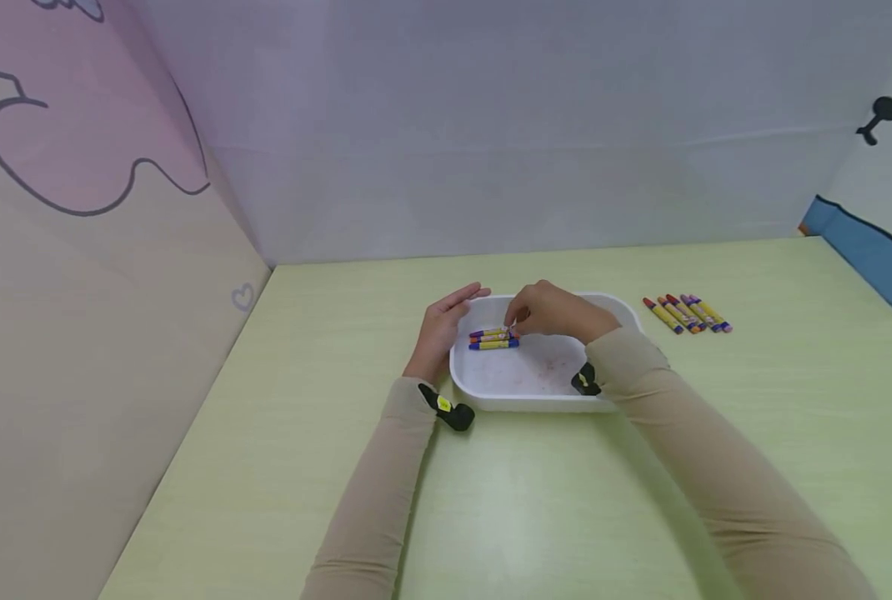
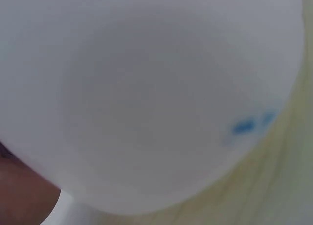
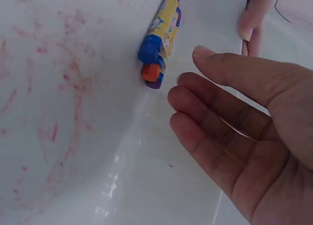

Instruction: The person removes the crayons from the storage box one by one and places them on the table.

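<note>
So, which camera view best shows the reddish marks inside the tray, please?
The right wrist view: the reddish marks appear close and distinct. The head view shows them small and faint; the left wrist view shows none.

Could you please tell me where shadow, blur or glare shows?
Head: shadow on the pale green tabletop beside the beige fabric right sleeve; left wrist: blue marks on a white surface, out of focus; right wrist: glints on the glossy white plastic tray.
</note>
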Action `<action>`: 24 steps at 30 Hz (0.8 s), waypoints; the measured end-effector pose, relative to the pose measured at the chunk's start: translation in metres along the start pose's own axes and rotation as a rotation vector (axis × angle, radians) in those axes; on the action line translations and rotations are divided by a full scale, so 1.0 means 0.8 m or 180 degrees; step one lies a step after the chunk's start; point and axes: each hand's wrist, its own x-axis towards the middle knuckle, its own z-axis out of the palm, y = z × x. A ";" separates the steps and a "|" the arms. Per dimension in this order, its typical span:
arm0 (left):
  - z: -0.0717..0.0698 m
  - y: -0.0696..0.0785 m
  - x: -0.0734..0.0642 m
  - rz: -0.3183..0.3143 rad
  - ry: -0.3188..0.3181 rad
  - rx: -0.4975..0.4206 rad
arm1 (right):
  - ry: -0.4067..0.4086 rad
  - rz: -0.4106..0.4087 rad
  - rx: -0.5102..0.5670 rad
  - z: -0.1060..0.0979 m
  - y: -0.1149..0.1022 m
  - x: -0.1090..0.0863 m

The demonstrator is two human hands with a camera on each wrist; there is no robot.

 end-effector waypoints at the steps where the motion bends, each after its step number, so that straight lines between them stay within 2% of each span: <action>1: 0.000 0.000 0.000 0.0018 -0.0001 -0.0001 | -0.0008 -0.0024 0.0010 0.003 0.000 0.001; 11: 0.000 -0.001 0.001 0.0035 -0.0044 -0.0063 | -0.0059 -0.0108 -0.0080 0.022 -0.003 0.006; 17: 0.000 0.000 -0.001 0.0042 -0.0021 -0.0054 | -0.0068 -0.0288 -0.0167 0.026 -0.004 0.009; 24: 0.000 0.000 -0.003 0.0044 -0.0041 -0.0031 | -0.0118 -0.0268 -0.0246 0.026 -0.006 0.009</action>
